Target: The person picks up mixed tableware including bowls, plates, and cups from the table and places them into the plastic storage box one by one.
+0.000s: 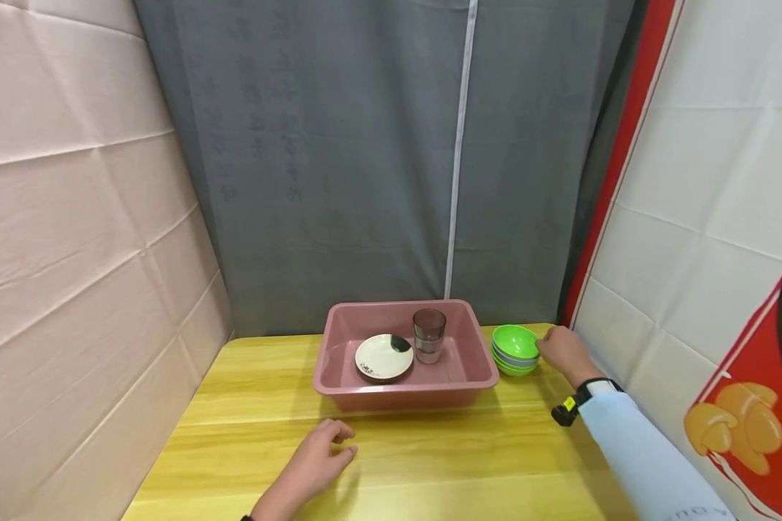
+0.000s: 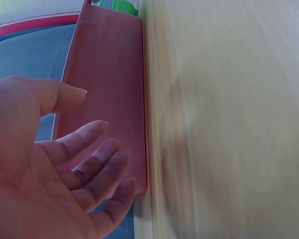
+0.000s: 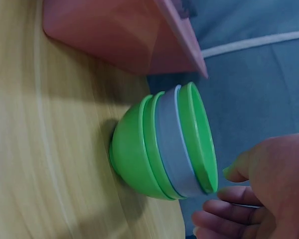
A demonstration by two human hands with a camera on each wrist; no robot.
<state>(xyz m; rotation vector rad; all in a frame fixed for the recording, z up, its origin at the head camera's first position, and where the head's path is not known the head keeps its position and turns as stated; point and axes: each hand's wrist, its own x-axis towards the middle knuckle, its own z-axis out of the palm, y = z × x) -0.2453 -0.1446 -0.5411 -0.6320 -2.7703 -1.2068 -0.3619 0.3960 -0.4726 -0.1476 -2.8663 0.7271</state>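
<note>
A stack of several bowls point(image 3: 134, 149), green with one grey-lavender bowl point(image 3: 174, 144) second from the top, stands on the table right of the pink basin. My right hand point(image 1: 565, 353) is at the right side of the top green bowl point(image 1: 515, 341). In the right wrist view its thumb and loosely bent fingers point(image 3: 229, 214) are close to that bowl's rim, with a small gap at the thumb. My left hand point(image 1: 318, 459) hovers in front of the basin, palm turned inward, fingers loosely bent, holding nothing.
The pink basin point(image 1: 404, 400) holds a white plate point(image 1: 381, 357) with a dark patch and clear stacked glasses point(image 1: 429, 334). Under everything lies a yellow wooden table point(image 1: 469, 463). A grey curtain point(image 1: 339, 181) hangs behind, with pale cloth walls point(image 1: 85, 239) at both sides.
</note>
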